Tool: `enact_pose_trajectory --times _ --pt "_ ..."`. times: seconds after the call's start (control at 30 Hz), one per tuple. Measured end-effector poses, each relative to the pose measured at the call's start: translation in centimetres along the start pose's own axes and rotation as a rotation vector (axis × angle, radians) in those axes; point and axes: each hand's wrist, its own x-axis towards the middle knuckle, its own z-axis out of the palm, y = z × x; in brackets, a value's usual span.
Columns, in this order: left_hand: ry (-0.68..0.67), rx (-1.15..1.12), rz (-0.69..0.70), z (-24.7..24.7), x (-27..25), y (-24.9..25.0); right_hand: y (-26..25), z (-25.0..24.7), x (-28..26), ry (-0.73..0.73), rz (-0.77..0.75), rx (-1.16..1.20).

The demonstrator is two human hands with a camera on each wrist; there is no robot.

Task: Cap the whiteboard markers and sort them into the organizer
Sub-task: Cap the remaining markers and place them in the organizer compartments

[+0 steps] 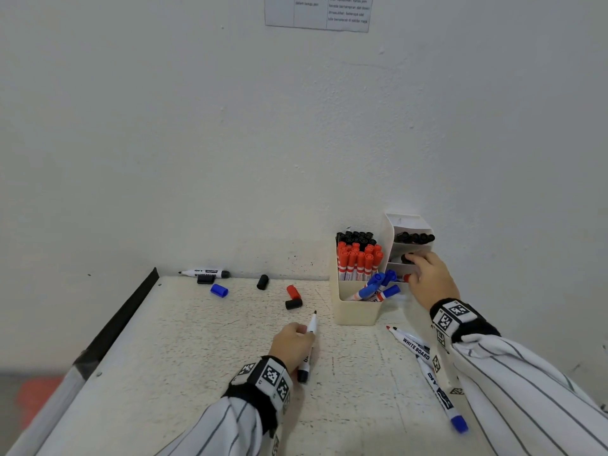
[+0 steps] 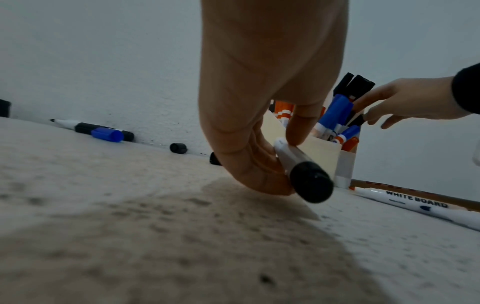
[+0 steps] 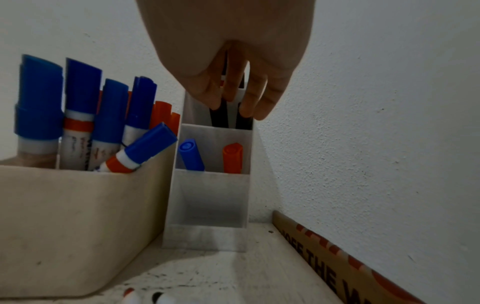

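In the head view, the left hand grips an uncapped black marker at the near centre of the table; the right hand reaches the tiered organizer at far right. In the left wrist view, fingers pinch the marker low over the table. In the right wrist view, loose fingers touch black markers in the organizer's middle compartment; I cannot tell if they grip.

wall: printed paper sheet taped high | right table edge: cardboard strip, red-and-black print
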Motion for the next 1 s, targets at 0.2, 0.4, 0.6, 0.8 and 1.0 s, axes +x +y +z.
enact_pose_trajectory --times 0.2,0.4,0.6,0.8,1.0 --pt "0.147 -0.135 -0.010 -3.1 0.0 -1.3 -2.2 0.1 -1.3 0.172 0.048 0.103" --pt "0.218 0.047 0.053 -7.1 0.4 -3.5 -7.9 1.7 -3.2 0.175 -0.273 0.330" --pt "0.252 0.266 0.059 -10.3 0.9 -5.8 -14.5 5.9 -3.2 -0.538 -0.202 0.364" --pt "0.200 0.368 0.137 -10.8 1.2 -7.0 -15.7 11.4 -4.1 -0.922 -0.073 0.058" --pt "0.186 0.329 0.149 -10.4 1.4 -7.4 -15.6 12.5 -4.2 -0.805 0.048 0.010"
